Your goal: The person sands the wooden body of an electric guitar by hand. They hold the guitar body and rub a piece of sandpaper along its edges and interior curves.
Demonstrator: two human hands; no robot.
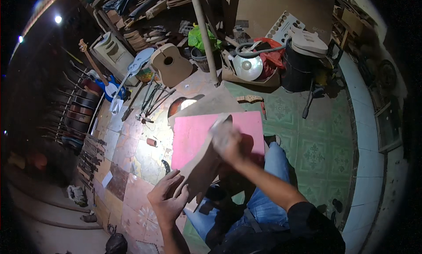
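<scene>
A long, curved pale wooden piece (193,168) lies diagonally over a pink board (188,139) in front of me. My left hand (169,192) grips the piece's near end from the left side. My right hand (229,146) is on or just over its far part, closed round something greyish that motion blur hides. Under the pink board is a grey board (220,100) with a sunburst guitar body (176,106) showing at its left edge. My jeans-clad legs show beneath.
Guitars on a rack (81,113), a blue electric guitar (108,87) and an unfinished acoustic body (169,65) stand left and back. A pole (206,43), a cardboard box (246,82) and a black drum (296,71) are behind. A loose guitar neck (248,99) lies on the tiled floor.
</scene>
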